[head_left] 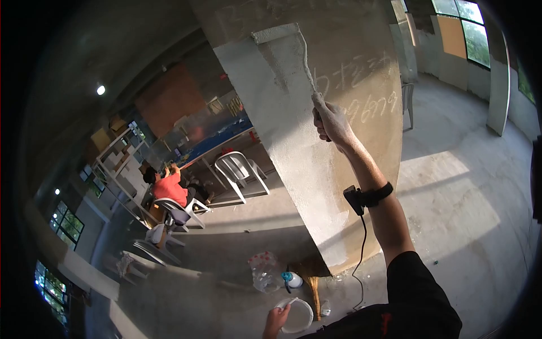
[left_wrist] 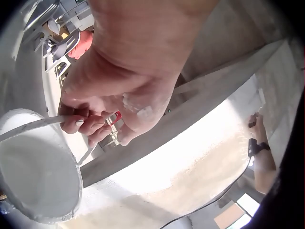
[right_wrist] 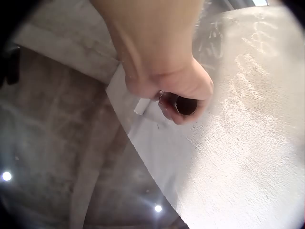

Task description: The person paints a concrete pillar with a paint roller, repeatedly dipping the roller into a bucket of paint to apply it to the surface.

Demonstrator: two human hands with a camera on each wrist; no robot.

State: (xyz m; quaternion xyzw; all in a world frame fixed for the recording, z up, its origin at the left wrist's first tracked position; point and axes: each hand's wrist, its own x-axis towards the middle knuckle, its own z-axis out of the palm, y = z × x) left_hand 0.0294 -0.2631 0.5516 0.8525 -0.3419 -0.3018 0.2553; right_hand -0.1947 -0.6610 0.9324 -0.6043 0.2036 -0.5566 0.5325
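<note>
In the head view my right hand (head_left: 337, 125) grips the handle of a paint roller (head_left: 276, 33), arm stretched up. The roller lies against the upper part of a broad pillar (head_left: 293, 152), at the boundary of pale wet paint and bare tan plaster with chalk writing. The right wrist view shows the fingers curled round the roller's handle (right_wrist: 186, 106), its end facing the camera. Low down, my left hand (head_left: 275, 322) holds a white bucket (head_left: 311, 317) by its bail. The left wrist view shows fingers hooked on that handle (left_wrist: 35, 125), with whitish paint inside the bucket.
By the pillar's foot lie a straw broom (head_left: 314, 291), a blue-topped white bottle (head_left: 292, 279) and a plastic bag (head_left: 266, 276). A person in a red shirt (head_left: 170, 189) sits at a long table on the left. Plastic chairs (head_left: 237, 167) stand nearby. A cable (head_left: 361, 260) hangs from my right wrist.
</note>
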